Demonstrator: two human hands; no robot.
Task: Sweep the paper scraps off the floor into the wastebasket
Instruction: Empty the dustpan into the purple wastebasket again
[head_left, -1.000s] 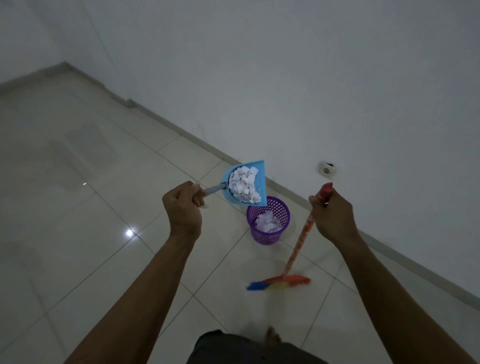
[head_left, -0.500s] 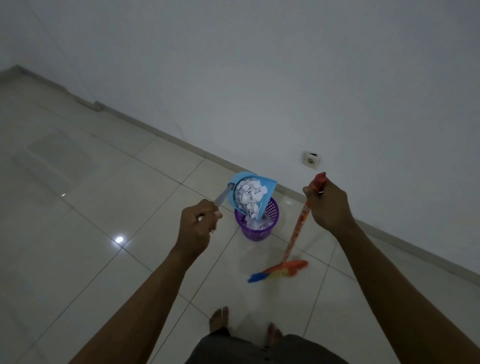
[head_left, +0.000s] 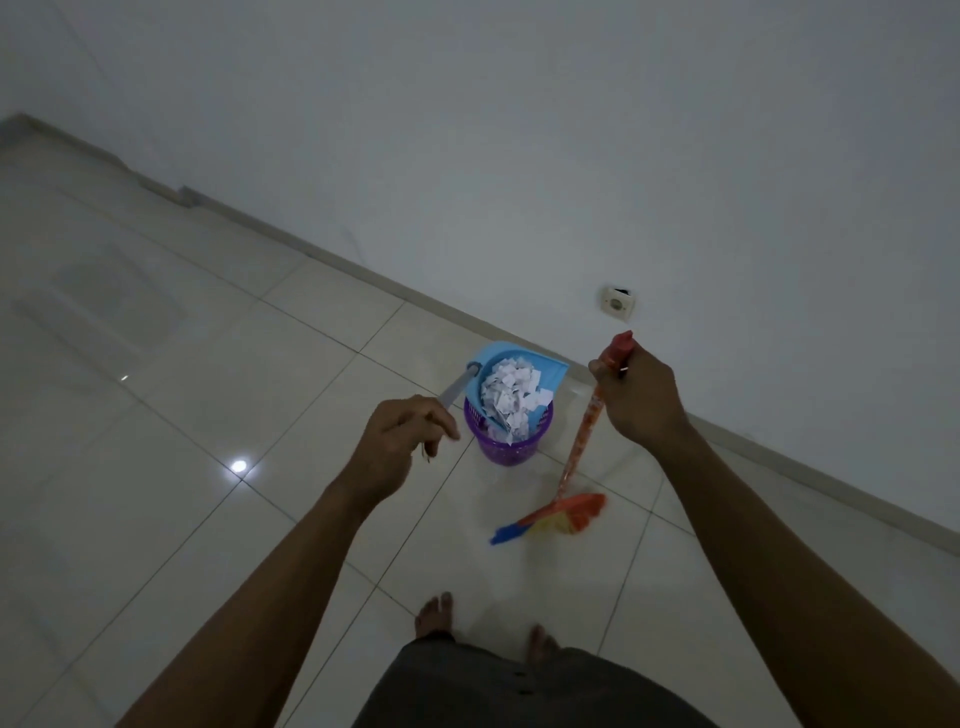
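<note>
Left hand (head_left: 400, 441): I see the fingers curled round the grey handle of the blue dustpan (head_left: 550, 371). The pan is tilted, its lip over the purple wastebasket (head_left: 511, 452). White paper scraps (head_left: 511, 397) reach from the pan down into the wastebasket. Right hand (head_left: 641, 402) grips the top of the broom (head_left: 582, 447). Its bristles are down at the tiled floor (head_left: 208, 364), just beside the wastebasket. A wall socket (head_left: 618, 301) sits low behind.

We see a white wall socket (head_left: 618, 302) at two o'clock, set low in the pale wall (head_left: 519, 130). A grey baseboard (head_left: 322, 254) runs from ten o'clock to four o'clock. A bright glint (head_left: 238, 465) sits at eight o'clock.
</note>
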